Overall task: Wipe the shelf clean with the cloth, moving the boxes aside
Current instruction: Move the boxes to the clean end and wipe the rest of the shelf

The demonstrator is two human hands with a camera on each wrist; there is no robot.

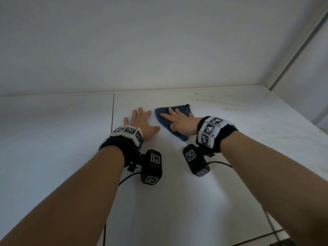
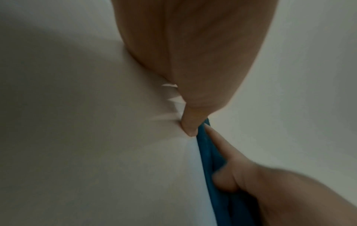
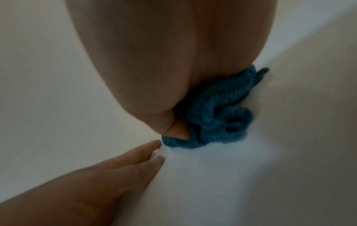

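Note:
A blue cloth point(image 1: 164, 119) lies crumpled on the white shelf point(image 1: 230, 148). My right hand point(image 1: 179, 119) presses flat on the cloth, fingers straight and spread. My left hand point(image 1: 140, 121) rests flat on the bare shelf just left of the cloth, fingers spread. In the left wrist view my left thumb point(image 2: 191, 125) touches the cloth's edge point(image 2: 208, 154), with the right hand's fingers point(image 2: 228, 151) on top of it. In the right wrist view the bunched cloth point(image 3: 216, 110) shows under my right palm, and my left hand's fingers point(image 3: 135, 162) lie beside it. No boxes are in view.
The shelf's back wall point(image 1: 142, 50) rises just behind the hands. A thin seam point(image 1: 113, 110) divides the shelf surface left of my left hand. Yellowish stains point(image 1: 229, 103) mark the shelf's back right. The right side wall point(image 1: 310, 77) closes the corner.

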